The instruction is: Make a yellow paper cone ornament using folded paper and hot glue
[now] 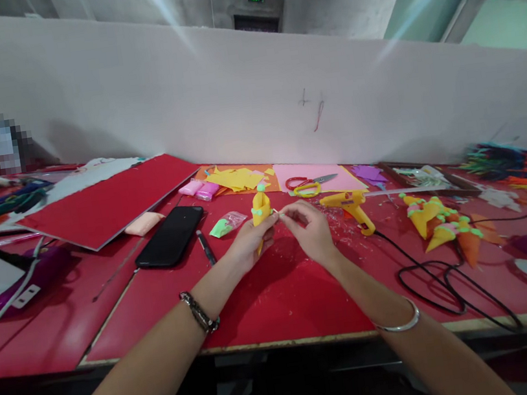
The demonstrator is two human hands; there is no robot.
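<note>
Upright in my left hand (253,239) is a small yellow craft piece (261,207) with light green bits on its top and side. Thumb and fingers of that hand are closed round its lower part. My right hand (307,227) is just to the right, its thumb and index finger pinched at the piece's side, close to my left thumb. A tiny pale bit shows between the fingertips, too small to make out. A yellow glue gun (350,206) lies right of my right hand, and a green packet (228,224) lies left of my left hand.
A black phone (170,237) and a pen (206,247) lie to the left. Scissors (311,185) rest behind my hands on coloured sheets. At the right are yellow and orange cones (436,219) and a looped black cable (430,267). A white partition (230,97) stands behind.
</note>
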